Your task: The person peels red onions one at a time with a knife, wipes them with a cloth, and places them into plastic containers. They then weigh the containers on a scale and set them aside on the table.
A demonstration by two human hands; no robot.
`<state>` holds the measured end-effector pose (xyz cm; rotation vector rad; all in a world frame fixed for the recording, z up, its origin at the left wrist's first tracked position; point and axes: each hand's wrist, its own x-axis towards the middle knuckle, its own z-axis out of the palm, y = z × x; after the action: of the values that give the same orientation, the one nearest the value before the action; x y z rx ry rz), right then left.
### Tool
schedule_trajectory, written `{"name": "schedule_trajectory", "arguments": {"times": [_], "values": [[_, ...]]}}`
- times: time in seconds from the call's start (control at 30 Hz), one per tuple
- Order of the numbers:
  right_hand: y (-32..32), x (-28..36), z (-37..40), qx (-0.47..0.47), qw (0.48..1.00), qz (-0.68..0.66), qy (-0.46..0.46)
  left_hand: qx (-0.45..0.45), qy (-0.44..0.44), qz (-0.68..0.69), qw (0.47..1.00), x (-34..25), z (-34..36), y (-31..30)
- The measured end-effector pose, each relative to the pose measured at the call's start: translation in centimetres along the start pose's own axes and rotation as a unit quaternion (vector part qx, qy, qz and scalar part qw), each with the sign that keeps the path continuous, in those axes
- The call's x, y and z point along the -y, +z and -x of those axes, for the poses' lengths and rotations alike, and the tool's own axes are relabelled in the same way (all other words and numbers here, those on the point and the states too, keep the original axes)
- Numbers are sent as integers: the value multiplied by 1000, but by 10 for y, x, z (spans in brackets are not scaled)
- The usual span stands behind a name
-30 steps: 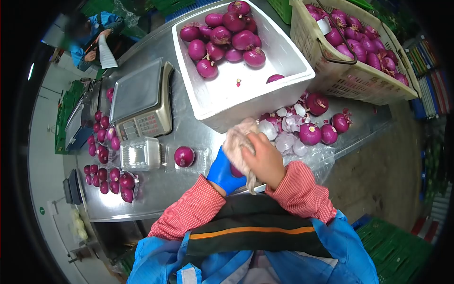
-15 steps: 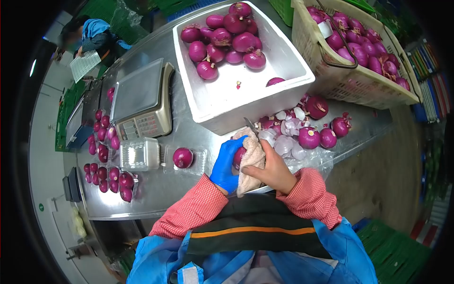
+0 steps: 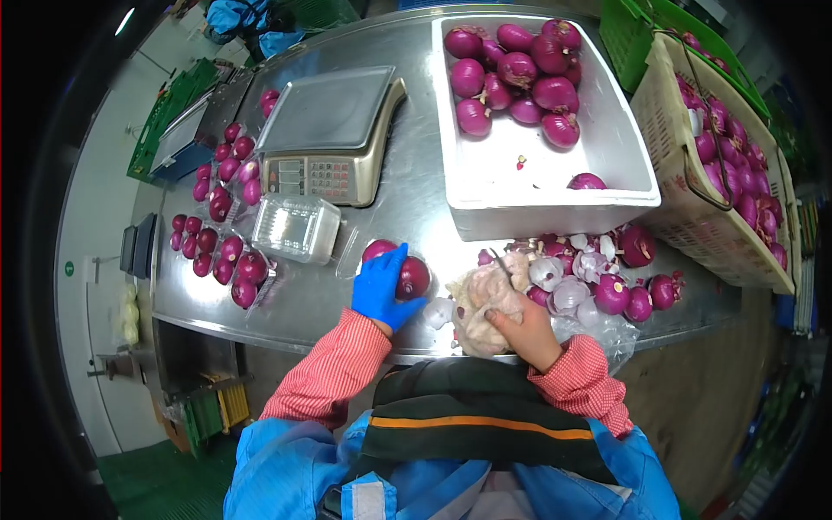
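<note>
My left hand [image 3: 381, 290], in a blue glove, curls its fingers and thumb around a peeled red onion [image 3: 415, 278]. Just behind that hand, a second red onion [image 3: 378, 250] sits by the clear plastic tray [image 3: 351, 247], which my fingers partly cover. At the table's near edge my bare right hand [image 3: 526, 331] grips a bunched, pale cloth [image 3: 478, 316] together with a small knife [image 3: 501, 263], whose dark blade pokes out over the cloth. Loose onion skins [image 3: 568, 290] and several onions [image 3: 612, 294] lie to the right of this hand.
A white foam box [image 3: 468, 208] with red onions stands behind my hands. Beige [image 3: 659, 104] and green crates [image 3: 624, 43] are at the right. A scale [image 3: 334, 173], an upside-down clear container [image 3: 296, 227] and packs of onions [image 3: 247, 269] occupy the left.
My left hand has moved left with the onion, out of the cloth, to beside the other onion. My right hand has lowered the cloth and knife to the table edge. The view has shifted left.
</note>
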<state>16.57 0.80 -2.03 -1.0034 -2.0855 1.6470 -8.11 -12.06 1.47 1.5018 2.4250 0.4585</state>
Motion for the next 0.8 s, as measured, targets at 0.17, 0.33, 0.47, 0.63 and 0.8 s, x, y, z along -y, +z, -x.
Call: {"name": "schedule_trajectory", "arguments": {"times": [0.17, 0.33, 0.47, 0.63, 0.8], "values": [[-9, 61, 1, -68, 950, 277, -125, -18, 66, 25, 997, 64, -4, 17], [1, 72, -5, -41, 945, 238, -220, -70, 40, 2, 997, 128, -71, 3], [34, 72, -11, -8, 957, 181, -229, 74, -130, 4, 989, 138, -71, 14], [67, 25, -32, 60, 983, 173, -23, 144, -173, 193, 955, 151, -14, 39], [84, 28, -45, 47, 961, 268, 42, 58, -110, 400, 908, 156, 10, 70]]}}
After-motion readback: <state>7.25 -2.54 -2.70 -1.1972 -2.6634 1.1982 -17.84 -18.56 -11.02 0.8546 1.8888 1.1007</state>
